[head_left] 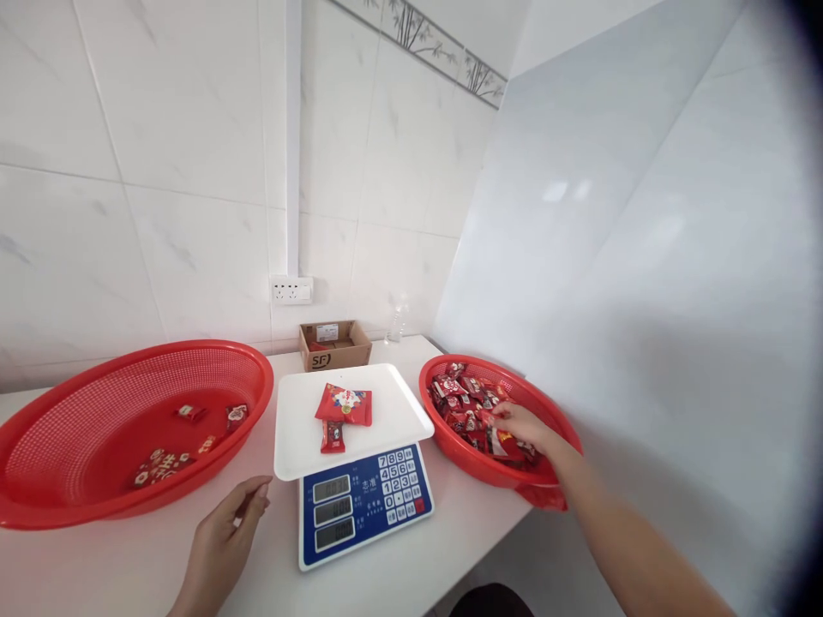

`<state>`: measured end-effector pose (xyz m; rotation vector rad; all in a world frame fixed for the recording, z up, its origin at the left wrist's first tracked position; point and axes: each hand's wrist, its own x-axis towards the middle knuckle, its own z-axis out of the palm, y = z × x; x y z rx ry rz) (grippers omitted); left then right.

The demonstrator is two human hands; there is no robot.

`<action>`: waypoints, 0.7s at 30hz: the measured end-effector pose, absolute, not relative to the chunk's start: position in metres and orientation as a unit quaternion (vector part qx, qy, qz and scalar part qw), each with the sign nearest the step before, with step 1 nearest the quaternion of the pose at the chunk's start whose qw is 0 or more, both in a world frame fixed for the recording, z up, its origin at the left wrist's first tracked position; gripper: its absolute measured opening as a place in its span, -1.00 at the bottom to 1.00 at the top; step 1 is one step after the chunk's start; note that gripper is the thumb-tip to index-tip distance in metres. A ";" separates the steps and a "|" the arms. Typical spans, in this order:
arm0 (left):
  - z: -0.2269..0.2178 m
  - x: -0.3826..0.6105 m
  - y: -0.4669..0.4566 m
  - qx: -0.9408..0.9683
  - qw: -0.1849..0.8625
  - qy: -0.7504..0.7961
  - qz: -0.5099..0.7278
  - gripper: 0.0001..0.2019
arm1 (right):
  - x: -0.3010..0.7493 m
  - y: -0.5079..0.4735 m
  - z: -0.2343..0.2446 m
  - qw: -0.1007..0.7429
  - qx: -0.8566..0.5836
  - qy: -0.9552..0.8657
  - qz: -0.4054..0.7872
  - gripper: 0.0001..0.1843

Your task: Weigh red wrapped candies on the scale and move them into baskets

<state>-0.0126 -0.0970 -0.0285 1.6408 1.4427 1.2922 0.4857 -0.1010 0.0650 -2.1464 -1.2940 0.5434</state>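
Note:
My right hand (522, 423) reaches into the right red basket (443, 434), its fingers closed at a small red packet (505, 443) among several similar red wrapped snacks (453, 390). My left hand (225, 536) hovers over the table at the scale's left front corner, thumb and fingertips drawn together with nothing visible in them. Between the hands stands a blue and white digital scale (366, 506) with a white tray (296, 428). On the tray lie a larger red packet (347, 404) and a small dark-red packet (333, 437), partly under it.
At the left, a large red basket (129, 386) holds several scattered red packets (164, 465). Behind the scale stand a cardboard box (338, 353) and a clear bottle (395, 324). A wall socket (292, 290) sits above the white table (450, 544). A wall rises at the right.

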 end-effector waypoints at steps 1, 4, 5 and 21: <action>-0.029 -0.013 -0.097 0.619 0.298 0.542 0.484 -0.64 | 0.487 -0.100 0.066 0.311 -0.795 -0.475 0.212 -0.80; -0.031 -0.013 -0.097 0.623 0.300 0.542 0.478 -0.66 | 0.488 -0.096 0.073 0.383 -0.769 -0.451 0.242 -0.69; -0.032 -0.014 -0.096 0.625 0.298 0.542 0.475 -0.66 | 0.488 -0.094 0.077 0.403 -0.758 -0.448 0.250 -0.68; -0.039 -0.016 -0.090 0.641 0.284 0.549 0.454 -0.66 | 0.491 -0.103 0.062 0.185 -0.809 -0.476 0.291 -0.62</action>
